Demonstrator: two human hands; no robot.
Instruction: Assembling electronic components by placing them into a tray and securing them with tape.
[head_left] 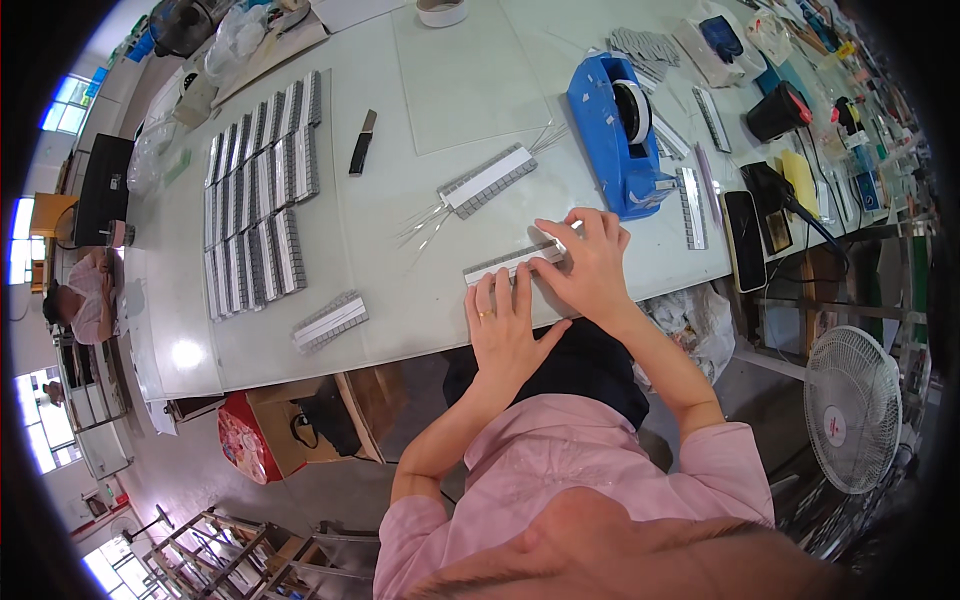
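Note:
A flat grey gridded strip with a pale band along its middle (489,268) lies near the table's front edge. My left hand (505,325) rests its stretched fingertips on the strip's near edge, thumb spread away. At the strip's right end, my right hand (592,268) has its thumb and forefinger on either side of it; the hand covers that end. Just beyond lies a similar gridded bundle (488,182), thin wires fanning from both ends. A blue tape dispenser (603,135) with a white roll stands to the right. Another gridded strip (331,322) lies to the left.
Rows of finished-looking gridded strips (262,190) cover the table's left side. A black-handled knife (363,145) lies beside them. On the right are a phone (743,240), a black cup (778,112) and loose strips (691,208). A white fan (852,410) stands near the right edge.

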